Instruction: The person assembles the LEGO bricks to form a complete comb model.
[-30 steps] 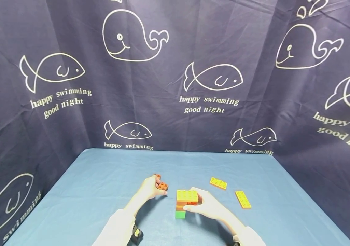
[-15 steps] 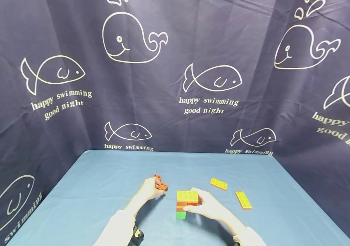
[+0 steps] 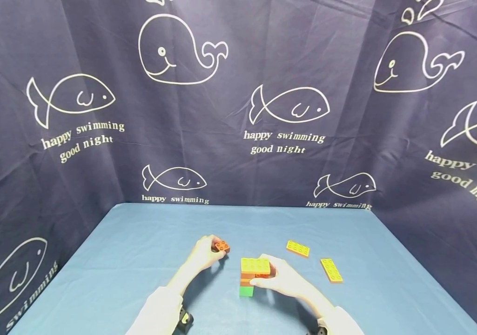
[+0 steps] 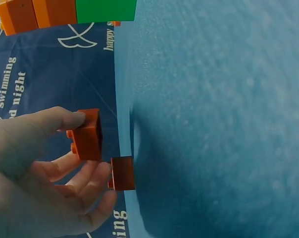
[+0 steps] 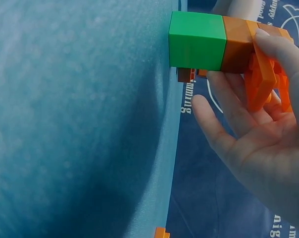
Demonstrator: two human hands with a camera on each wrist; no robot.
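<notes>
My left hand (image 3: 205, 251) pinches a red-orange toy building brick (image 3: 222, 246) between thumb and fingers. In the left wrist view this brick (image 4: 88, 135) is lifted off the table, studs toward the palm. A second such brick (image 4: 122, 173) stands on the table by the fingertips; in the head view I cannot make it out. My right hand (image 3: 281, 278) grips a stack of bricks (image 3: 246, 282), green at the bottom, brown and orange layers above, a yellow studded plate (image 3: 255, 265) on top. The green brick (image 5: 196, 42) touches the table.
Two yellow studded plates (image 3: 298, 248) (image 3: 331, 270) with orange sides lie to the right of the right hand. The blue table (image 3: 171, 228) reaches back to a dark curtain (image 3: 230, 116) printed with fish and whales.
My left hand has raised one red-orange brick and moved slightly away from me; two bricks showed beside it earlier, one shows now. The right hand and the stack stay in place.
</notes>
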